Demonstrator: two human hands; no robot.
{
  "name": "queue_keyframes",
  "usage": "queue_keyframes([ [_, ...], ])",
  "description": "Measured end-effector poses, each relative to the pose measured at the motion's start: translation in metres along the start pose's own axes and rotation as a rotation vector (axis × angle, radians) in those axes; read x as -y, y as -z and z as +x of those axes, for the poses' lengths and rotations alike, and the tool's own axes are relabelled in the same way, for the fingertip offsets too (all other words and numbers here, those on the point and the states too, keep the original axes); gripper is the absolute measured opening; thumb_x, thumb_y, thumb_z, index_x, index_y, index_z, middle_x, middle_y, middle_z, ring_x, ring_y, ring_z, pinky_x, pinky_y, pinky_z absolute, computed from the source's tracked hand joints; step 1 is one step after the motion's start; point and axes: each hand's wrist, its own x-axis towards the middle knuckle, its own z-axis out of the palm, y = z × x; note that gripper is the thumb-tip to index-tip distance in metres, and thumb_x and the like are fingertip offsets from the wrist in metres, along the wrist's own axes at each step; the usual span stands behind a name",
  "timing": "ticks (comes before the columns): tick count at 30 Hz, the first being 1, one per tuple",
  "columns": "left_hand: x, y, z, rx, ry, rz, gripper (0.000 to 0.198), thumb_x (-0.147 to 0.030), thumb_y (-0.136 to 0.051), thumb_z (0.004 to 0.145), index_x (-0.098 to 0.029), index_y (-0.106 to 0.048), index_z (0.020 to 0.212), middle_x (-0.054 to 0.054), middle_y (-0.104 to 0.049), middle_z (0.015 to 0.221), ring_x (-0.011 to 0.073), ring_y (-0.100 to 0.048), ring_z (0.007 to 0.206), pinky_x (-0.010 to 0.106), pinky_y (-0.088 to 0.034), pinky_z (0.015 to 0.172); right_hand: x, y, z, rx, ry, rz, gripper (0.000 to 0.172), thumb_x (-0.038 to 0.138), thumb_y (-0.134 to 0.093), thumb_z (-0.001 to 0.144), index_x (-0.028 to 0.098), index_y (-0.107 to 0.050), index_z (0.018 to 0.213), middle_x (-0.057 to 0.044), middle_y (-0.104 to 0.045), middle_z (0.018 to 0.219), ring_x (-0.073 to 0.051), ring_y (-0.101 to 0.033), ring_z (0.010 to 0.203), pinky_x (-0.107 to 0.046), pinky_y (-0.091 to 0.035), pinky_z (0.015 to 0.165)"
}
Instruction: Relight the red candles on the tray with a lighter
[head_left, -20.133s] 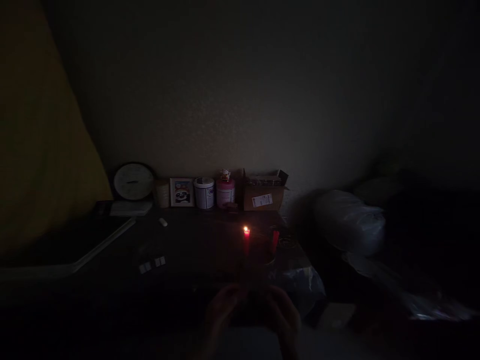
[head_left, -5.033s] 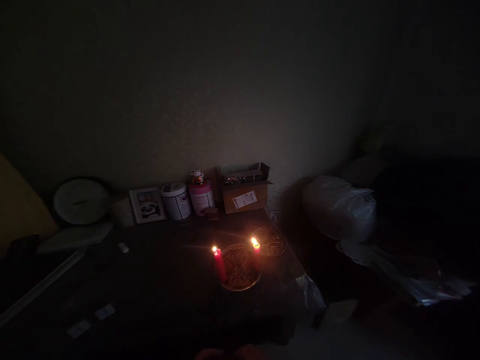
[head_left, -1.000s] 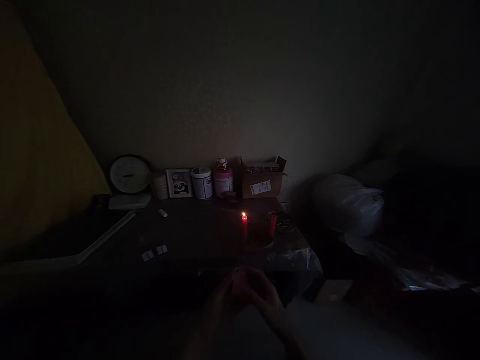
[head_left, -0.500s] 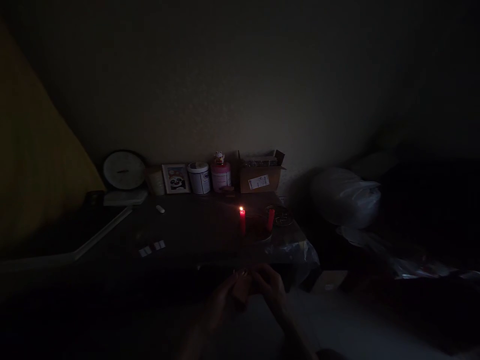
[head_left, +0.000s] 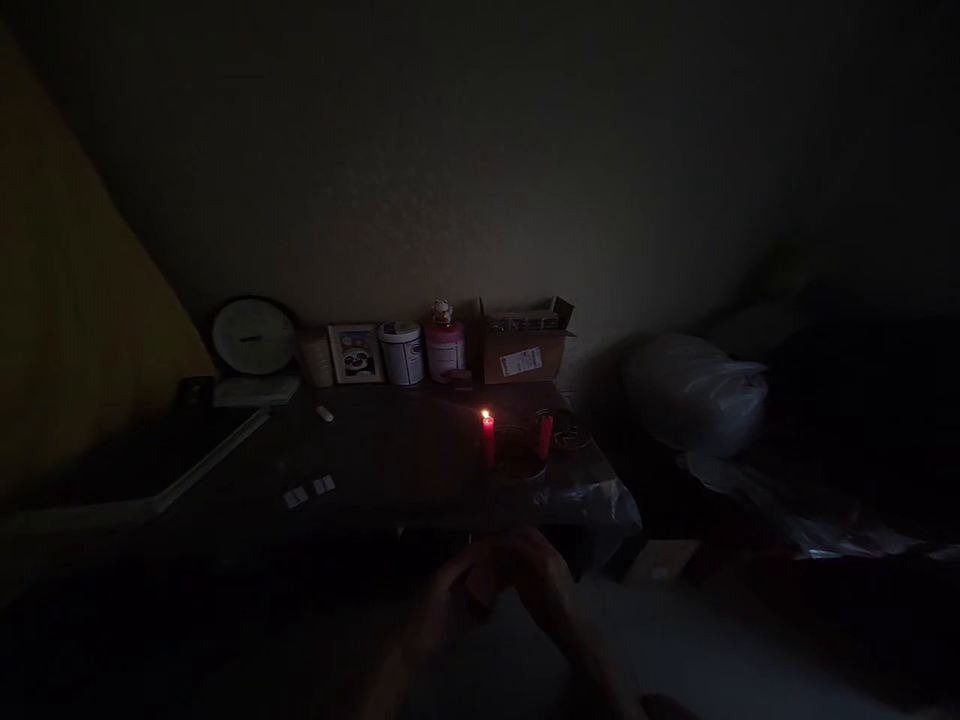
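Note:
The room is very dark. My left hand (head_left: pixel 444 600) and my right hand (head_left: pixel 549 585) meet low in the view, just in front of the dark table (head_left: pixel 390 470). Their fingers are curled together around a small reddish object (head_left: pixel 485 582) that I cannot make out. On the table beyond them stands a lit red candle (head_left: pixel 487 436). An unlit red candle (head_left: pixel 545 434) stands to its right. Both candles flank a round bowl (head_left: pixel 517 467).
Along the wall stand a round clock (head_left: pixel 253 336), a panda picture (head_left: pixel 355 353), a white tub (head_left: pixel 402 352), a pink jar (head_left: pixel 445 346) and a cardboard box (head_left: pixel 525 350). A second dish (head_left: pixel 568 430), small white pieces (head_left: pixel 307 491) and a pale bag (head_left: pixel 697 392) lie nearby.
Five seconds ago both candles burned; now only the left one does. Over the last second my hands stayed pressed together around the small object and shifted slightly.

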Motion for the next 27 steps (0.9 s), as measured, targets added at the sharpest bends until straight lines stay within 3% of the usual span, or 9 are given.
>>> queue_keyframes([
  [5, -0.001, -0.008, -0.005, 0.016, 0.002, 0.061, 0.018, -0.027, -0.055, 0.090, -0.012, -0.062, 0.096, 0.007, -0.064, 0.098, 0.0176, -0.061, 0.089, 0.034, -0.049, 0.079, 0.001, 0.002, 0.000, -0.010, 0.024, -0.069, 0.018, 0.009, -0.047, 0.086, 0.020, -0.062, 0.085, -0.002, -0.058, 0.085, -0.012, -0.055, 0.077, -0.020, -0.042, 0.065],
  [8, -0.001, -0.011, -0.009, 0.007, -0.029, 0.138, 0.020, -0.029, -0.058, 0.088, -0.010, -0.064, 0.092, 0.007, -0.065, 0.089, 0.0177, -0.060, 0.083, 0.031, -0.047, 0.076, 0.003, 0.003, 0.000, -0.009, 0.038, -0.115, 0.018, 0.009, -0.045, 0.087, 0.018, -0.059, 0.079, -0.002, -0.057, 0.082, -0.012, -0.054, 0.074, -0.021, -0.040, 0.062],
  [13, 0.000, -0.012, -0.014, -0.074, -0.088, 0.260, 0.024, -0.033, -0.062, 0.084, -0.010, -0.069, 0.085, 0.005, -0.063, 0.073, 0.0173, -0.058, 0.074, 0.025, -0.042, 0.067, 0.007, 0.008, 0.000, 0.043, 0.058, -0.101, 0.017, 0.008, -0.046, 0.086, 0.018, -0.058, 0.080, -0.003, -0.058, 0.085, -0.012, -0.054, 0.078, -0.021, -0.041, 0.068],
  [19, 0.000, -0.008, -0.010, -0.093, -0.031, 0.278, 0.029, -0.037, -0.063, 0.083, -0.010, -0.071, 0.087, 0.008, -0.066, 0.079, 0.0165, -0.058, 0.070, 0.024, -0.041, 0.061, 0.010, 0.009, -0.001, -0.010, 0.074, -0.094, 0.019, 0.013, -0.039, 0.090, 0.020, -0.054, 0.080, -0.001, -0.056, 0.080, -0.011, -0.053, 0.073, -0.021, -0.039, 0.062],
  [23, 0.002, -0.002, -0.006, -0.105, -0.024, 0.287, 0.032, -0.039, -0.064, 0.082, -0.008, -0.071, 0.086, 0.005, -0.063, 0.069, 0.0127, -0.055, 0.058, 0.021, -0.036, 0.049, 0.010, 0.009, -0.002, 0.023, 0.047, -0.092, 0.019, 0.016, -0.039, 0.091, 0.021, -0.055, 0.083, -0.001, -0.057, 0.084, -0.011, -0.054, 0.075, -0.020, -0.041, 0.063],
  [27, 0.002, -0.004, -0.008, -0.094, -0.038, 0.272, 0.032, -0.038, -0.064, 0.082, -0.009, -0.071, 0.095, 0.006, -0.066, 0.076, 0.0129, -0.057, 0.064, 0.020, -0.037, 0.051, 0.006, 0.011, -0.003, 0.066, 0.069, -0.094, 0.016, 0.014, -0.040, 0.090, 0.020, -0.054, 0.085, -0.001, -0.057, 0.086, -0.011, -0.054, 0.076, -0.019, -0.040, 0.064],
])
